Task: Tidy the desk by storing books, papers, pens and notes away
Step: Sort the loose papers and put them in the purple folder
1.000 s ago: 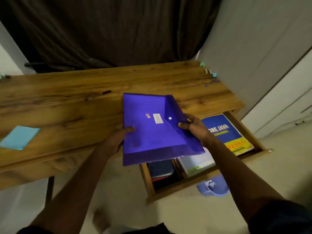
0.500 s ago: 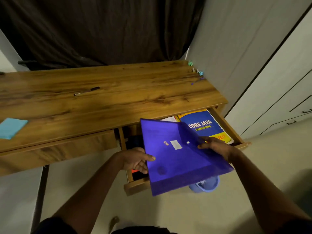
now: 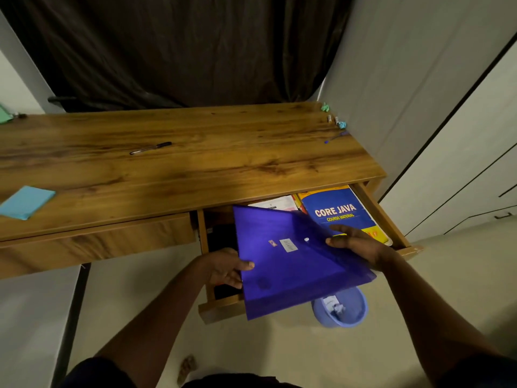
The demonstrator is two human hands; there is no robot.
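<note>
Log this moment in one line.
held: purple folder; left hand: grips left edge; right hand: grips right side; over: open drawer; on desk: black pen, blue paper

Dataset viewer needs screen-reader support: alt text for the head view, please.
A person's left hand and right hand hold a purple folder by its side edges, tilted over the open drawer of a wooden desk. A blue Core Java book lies in the drawer; a black pen and a light blue note lie on the desk.
</note>
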